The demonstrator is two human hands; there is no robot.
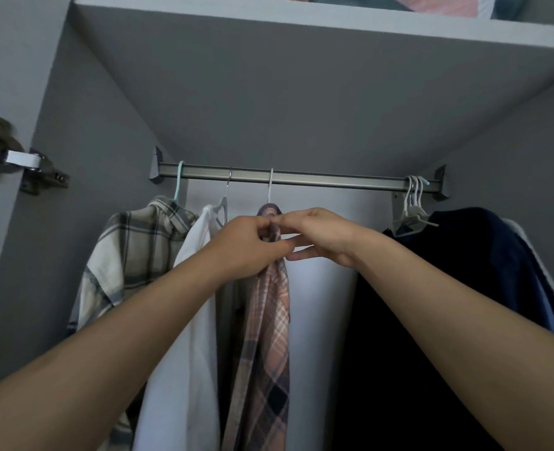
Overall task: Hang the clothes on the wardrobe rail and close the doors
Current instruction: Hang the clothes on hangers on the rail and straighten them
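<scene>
On one rail [301,179], two hands [253,245] pinch pink shirt [269,314].

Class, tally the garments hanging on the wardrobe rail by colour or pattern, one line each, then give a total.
Cream and grey plaid shirt: 1
White garment: 1
Pink plaid shirt, both hands at its collar: 1
Dark navy garment: at least 1; paler cloth shows behind it, but I cannot tell how many pieces.
Total: at least 4

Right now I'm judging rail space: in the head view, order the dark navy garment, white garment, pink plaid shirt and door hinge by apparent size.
1. dark navy garment
2. white garment; its lower part is cut off, so this is unsure
3. pink plaid shirt, seen edge-on
4. door hinge, smallest though nearest the camera
</scene>
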